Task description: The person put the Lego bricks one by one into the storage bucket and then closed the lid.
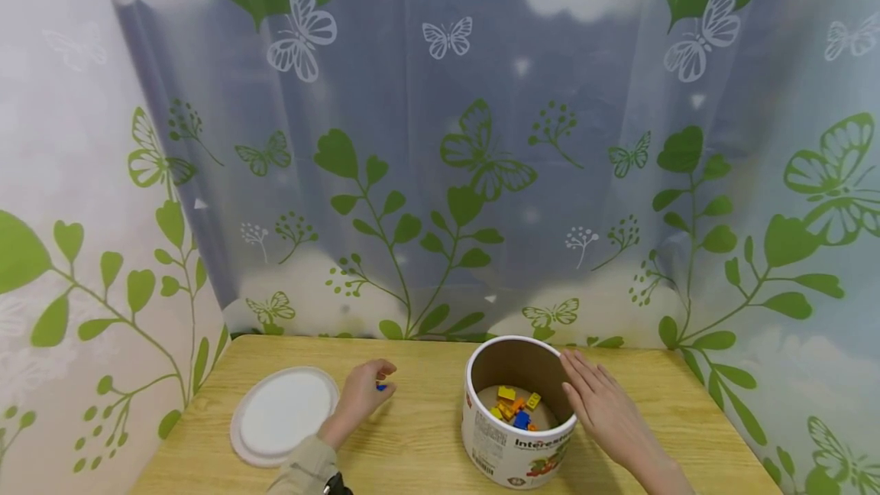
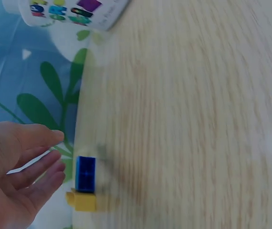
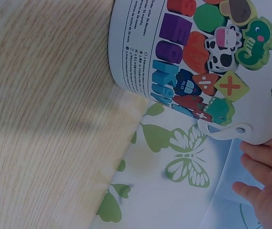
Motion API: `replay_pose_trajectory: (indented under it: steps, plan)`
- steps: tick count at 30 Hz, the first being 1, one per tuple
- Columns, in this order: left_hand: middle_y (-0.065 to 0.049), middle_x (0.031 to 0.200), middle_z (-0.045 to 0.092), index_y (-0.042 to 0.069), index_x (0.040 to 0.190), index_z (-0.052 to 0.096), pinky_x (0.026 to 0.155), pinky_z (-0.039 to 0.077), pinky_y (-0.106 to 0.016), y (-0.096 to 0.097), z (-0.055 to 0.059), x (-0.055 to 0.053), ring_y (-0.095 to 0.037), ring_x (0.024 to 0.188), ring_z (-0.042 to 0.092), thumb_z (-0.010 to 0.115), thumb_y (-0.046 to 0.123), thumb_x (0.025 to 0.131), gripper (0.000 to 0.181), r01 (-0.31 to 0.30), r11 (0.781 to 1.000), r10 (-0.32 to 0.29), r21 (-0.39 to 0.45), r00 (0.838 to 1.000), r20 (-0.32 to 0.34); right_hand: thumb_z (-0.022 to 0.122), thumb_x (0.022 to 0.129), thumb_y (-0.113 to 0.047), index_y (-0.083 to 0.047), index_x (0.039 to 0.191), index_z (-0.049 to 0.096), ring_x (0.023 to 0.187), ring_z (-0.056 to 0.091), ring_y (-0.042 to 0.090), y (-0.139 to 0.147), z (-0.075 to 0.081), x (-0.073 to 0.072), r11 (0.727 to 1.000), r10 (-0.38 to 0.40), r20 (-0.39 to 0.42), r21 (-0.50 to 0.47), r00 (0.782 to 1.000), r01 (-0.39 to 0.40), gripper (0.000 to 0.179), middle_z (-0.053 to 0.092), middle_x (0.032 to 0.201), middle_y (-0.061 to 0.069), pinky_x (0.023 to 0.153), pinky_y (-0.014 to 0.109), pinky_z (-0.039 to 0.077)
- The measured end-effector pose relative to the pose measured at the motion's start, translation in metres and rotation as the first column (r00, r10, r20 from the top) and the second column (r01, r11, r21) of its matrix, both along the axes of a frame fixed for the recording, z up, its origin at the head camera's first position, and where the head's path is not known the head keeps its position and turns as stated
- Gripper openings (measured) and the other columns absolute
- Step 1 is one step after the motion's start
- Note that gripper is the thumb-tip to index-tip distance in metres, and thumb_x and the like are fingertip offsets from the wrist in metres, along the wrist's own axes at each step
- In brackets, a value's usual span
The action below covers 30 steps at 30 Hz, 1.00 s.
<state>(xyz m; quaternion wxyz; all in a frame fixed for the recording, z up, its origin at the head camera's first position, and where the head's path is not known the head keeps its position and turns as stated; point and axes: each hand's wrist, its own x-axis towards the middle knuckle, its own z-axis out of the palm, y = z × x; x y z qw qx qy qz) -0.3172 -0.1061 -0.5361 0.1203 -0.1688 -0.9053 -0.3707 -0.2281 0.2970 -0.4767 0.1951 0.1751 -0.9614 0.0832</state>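
Observation:
My left hand hovers over the left half of the table, its fingers loosely bent around air. Just beside its fingertips in the left wrist view, a blue toy brick and a yellow brick stand on the tabletop, end to end. Only a bit of blue shows past the thumb in the head view. My right hand rests with straight fingers on the right rim of a white printed bucket. Inside that bucket lie several yellow, orange and blue bricks.
A round white lid lies flat left of my left forearm. The wooden table ends at a leaf-and-butterfly curtain behind and at both sides. A small white handle is fixed to the bucket near its rim.

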Motion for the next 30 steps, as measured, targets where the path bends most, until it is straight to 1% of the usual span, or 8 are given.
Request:
replay_pose_trajectory:
  steps: [3,7,11,15,20,23,26,30]
  plan:
    - [-0.017,0.102,0.072,-0.002,0.106,0.071,0.078,0.06,-0.044,-0.003,-0.003,-0.002,-0.035,0.093,0.069,0.079,-0.003,0.082,0.026,-0.012,0.998,0.014,-0.054,0.999,0.03,0.055,0.104,-0.022,-0.002,0.149,0.049,0.142,0.044,0.035,0.0,0.001,0.0,1.0,0.0,0.0,0.003,1.0,0.0,0.049,0.048,0.153,0.015,0.115,0.057,0.037]
    - [-0.017,0.101,0.073,-0.002,0.105,0.073,0.078,0.061,-0.044,-0.006,-0.006,-0.004,-0.034,0.093,0.07,0.08,-0.003,0.082,0.024,-0.026,0.992,0.032,-0.121,0.998,0.048,0.055,0.105,-0.021,-0.002,0.149,0.049,0.142,0.044,0.036,-0.001,0.002,0.0,1.0,0.0,-0.002,0.004,1.0,0.0,0.049,0.048,0.154,0.015,0.115,0.057,0.037]
    - [-0.015,0.098,0.073,-0.001,0.102,0.074,0.076,0.061,-0.043,-0.008,-0.007,-0.004,-0.032,0.09,0.07,0.079,-0.007,0.081,0.022,-0.03,0.982,0.038,-0.187,0.998,0.042,0.054,0.105,-0.022,-0.002,0.15,0.048,0.142,0.043,0.035,-0.001,0.003,0.0,1.0,-0.002,0.01,0.0,1.0,0.002,0.049,0.047,0.154,0.015,0.116,0.057,0.036]
    - [-0.013,0.094,0.072,0.002,0.096,0.074,0.075,0.061,-0.043,-0.01,-0.009,-0.005,-0.031,0.087,0.07,0.08,-0.008,0.079,0.021,-0.019,0.973,0.023,-0.229,1.0,0.017,0.054,0.105,-0.022,-0.002,0.15,0.048,0.143,0.043,0.034,-0.001,0.003,0.0,1.0,-0.004,0.017,-0.003,1.0,0.004,0.049,0.047,0.154,0.014,0.116,0.057,0.035]
    - [-0.011,0.091,0.072,0.004,0.095,0.074,0.074,0.061,-0.043,-0.011,-0.012,-0.004,-0.028,0.085,0.07,0.083,-0.003,0.078,0.02,-0.004,0.978,0.006,-0.207,1.0,0.012,0.054,0.105,-0.022,-0.002,0.149,0.049,0.142,0.044,0.035,-0.001,0.002,0.0,1.0,-0.001,0.004,-0.001,1.0,0.001,0.049,0.047,0.154,0.015,0.115,0.057,0.036]
    - [-0.009,0.091,0.073,0.005,0.095,0.074,0.074,0.06,-0.042,-0.011,-0.009,-0.004,-0.026,0.084,0.069,0.084,0.0,0.078,0.02,0.014,0.986,-0.012,-0.166,1.0,0.012,0.054,0.105,-0.022,-0.002,0.149,0.049,0.142,0.044,0.035,-0.001,0.002,0.0,1.0,-0.002,0.007,-0.005,1.0,0.002,0.049,0.047,0.154,0.014,0.115,0.057,0.036]
    - [-0.007,0.092,0.073,0.005,0.097,0.073,0.074,0.06,-0.039,-0.009,-0.002,-0.003,-0.024,0.084,0.069,0.083,-0.001,0.079,0.021,0.042,0.992,-0.04,-0.115,0.999,0.021,0.054,0.105,-0.022,-0.002,0.149,0.048,0.142,0.043,0.035,-0.001,0.001,0.001,1.0,-0.005,0.015,-0.009,1.0,0.005,0.049,0.047,0.154,0.014,0.116,0.057,0.036]
    - [-0.007,0.094,0.072,0.004,0.099,0.073,0.073,0.061,-0.036,-0.006,0.009,-0.001,-0.025,0.086,0.069,0.082,-0.001,0.08,0.021,0.085,0.994,-0.085,-0.062,0.996,0.012,0.054,0.105,-0.022,-0.002,0.149,0.049,0.142,0.043,0.035,0.0,0.0,0.0,1.0,-0.005,0.016,-0.008,1.0,0.005,0.049,0.047,0.154,0.015,0.115,0.057,0.036]
